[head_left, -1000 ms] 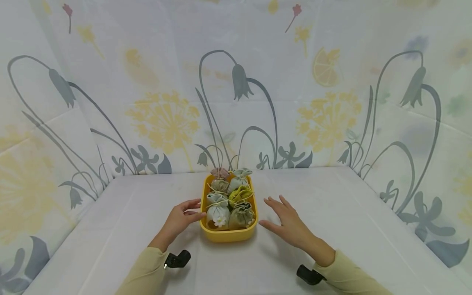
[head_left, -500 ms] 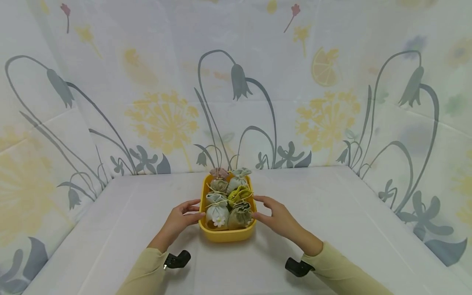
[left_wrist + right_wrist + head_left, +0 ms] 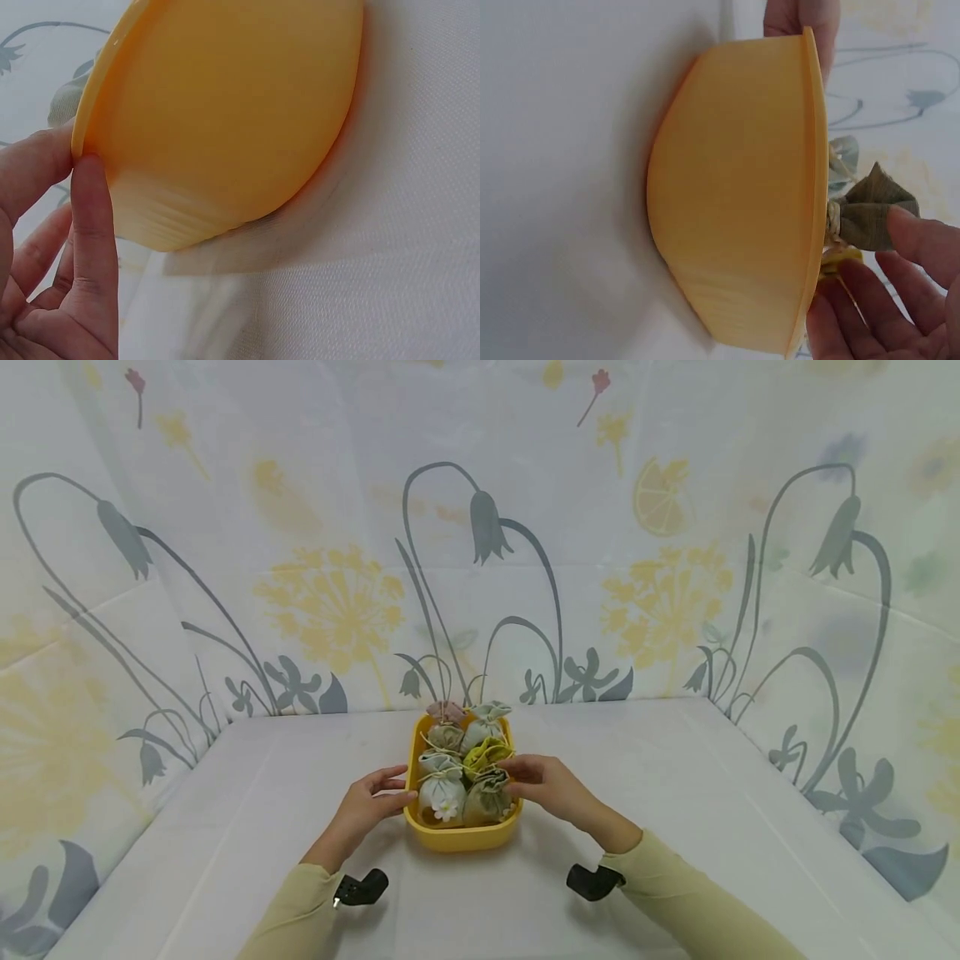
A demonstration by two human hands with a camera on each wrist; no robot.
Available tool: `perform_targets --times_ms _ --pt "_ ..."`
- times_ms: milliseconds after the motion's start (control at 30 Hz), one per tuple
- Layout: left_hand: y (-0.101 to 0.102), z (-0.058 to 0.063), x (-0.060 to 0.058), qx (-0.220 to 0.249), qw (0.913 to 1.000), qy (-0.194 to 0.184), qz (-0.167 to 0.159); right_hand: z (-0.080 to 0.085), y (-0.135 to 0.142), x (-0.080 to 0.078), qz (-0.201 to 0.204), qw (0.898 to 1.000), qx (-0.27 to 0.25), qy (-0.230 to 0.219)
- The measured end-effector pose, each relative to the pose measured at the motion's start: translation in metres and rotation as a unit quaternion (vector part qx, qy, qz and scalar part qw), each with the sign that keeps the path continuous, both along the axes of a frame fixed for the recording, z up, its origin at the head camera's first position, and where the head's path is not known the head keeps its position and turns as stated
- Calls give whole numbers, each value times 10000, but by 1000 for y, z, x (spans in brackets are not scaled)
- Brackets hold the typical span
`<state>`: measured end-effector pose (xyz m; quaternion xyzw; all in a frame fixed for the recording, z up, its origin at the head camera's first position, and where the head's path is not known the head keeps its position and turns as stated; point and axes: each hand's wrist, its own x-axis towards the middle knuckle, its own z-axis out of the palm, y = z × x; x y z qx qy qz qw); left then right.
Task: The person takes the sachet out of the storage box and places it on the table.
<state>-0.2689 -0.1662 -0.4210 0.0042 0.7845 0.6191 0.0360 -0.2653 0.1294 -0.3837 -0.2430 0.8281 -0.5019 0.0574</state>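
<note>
A yellow plastic tub filled with small drawstring pouches stands on the white table. My left hand pinches its left rim between thumb and fingers, as the left wrist view shows. Over the right rim reaches my right hand, fingers spread and loosely bent. In the right wrist view its thumb touches the gathered top of the olive-green pouch, while the fingers lie by the lime-green pouch. A pale blue pouch with a white flower sits at front left in the tub.
Behind these in the tub are a brown pouch, a dusty pink pouch and a pale grey-green pouch. A flower-printed curtain hangs at the table's back. Each sleeve carries a black wrist camera.
My right hand has come left from beside the tub, over its right rim, to the olive-green pouch. The left hand and the tub have stayed in place.
</note>
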Motion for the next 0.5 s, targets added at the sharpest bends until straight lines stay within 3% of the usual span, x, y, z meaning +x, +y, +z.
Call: perform_targets --times_ms 233,500 --pt "0 1 0 -74 10000 -30 17 4 -3 -3 256 9996 35 -107" --pt "1 0 0 -146 9998 -74 63 8 -14 -6 190 9994 182 -216"
